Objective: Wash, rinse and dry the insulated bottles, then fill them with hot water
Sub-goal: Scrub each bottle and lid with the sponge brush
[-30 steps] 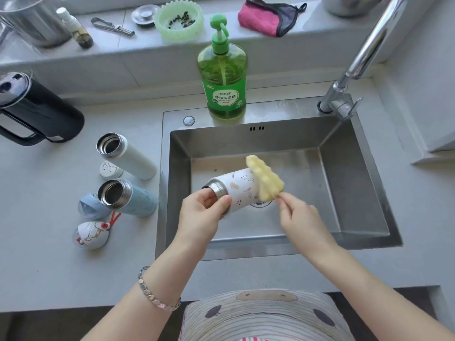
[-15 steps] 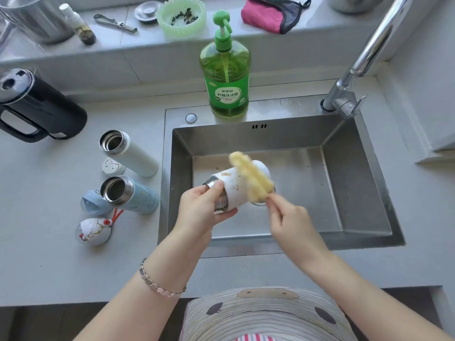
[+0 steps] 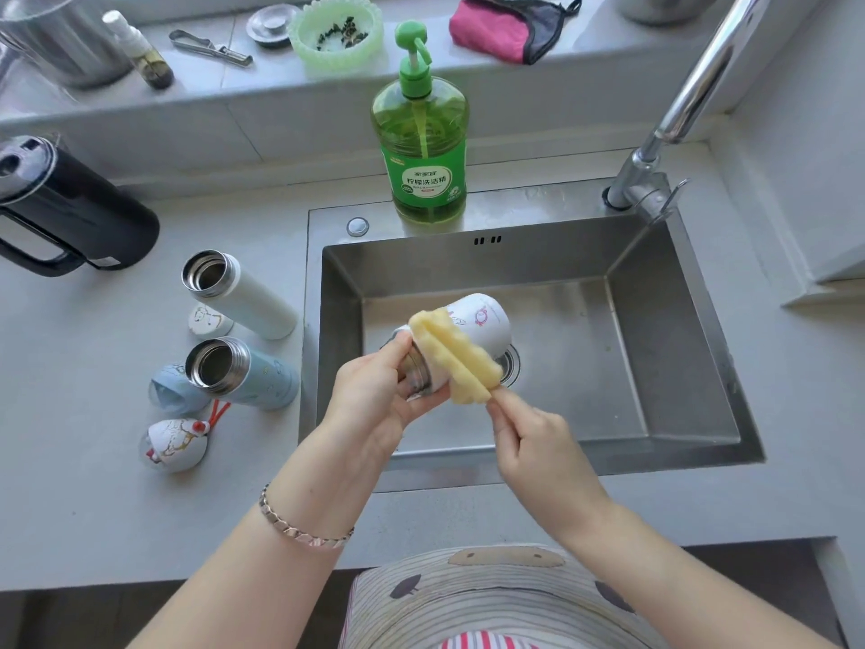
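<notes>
I judge myself early in the wash: my left hand [image 3: 374, 400] grips the printed bottle [image 3: 482, 320] by its steel neck, tilted over the sink [image 3: 678, 367], while my right hand [image 3: 538, 437] pinches the yellow sponge [image 3: 456, 363] against its side. The white bottle [image 3: 252, 302] and the blue bottle [image 3: 262, 377] stand uncapped on the bench [image 3: 93, 484], their steel insides apparently empty (not yet washed, I guess), so rinsing, drying and filling remain. The soap bottle [image 3: 423, 152] is nearly full of green liquid; the black jug [image 3: 79, 213] is closed, contents unknown.
</notes>
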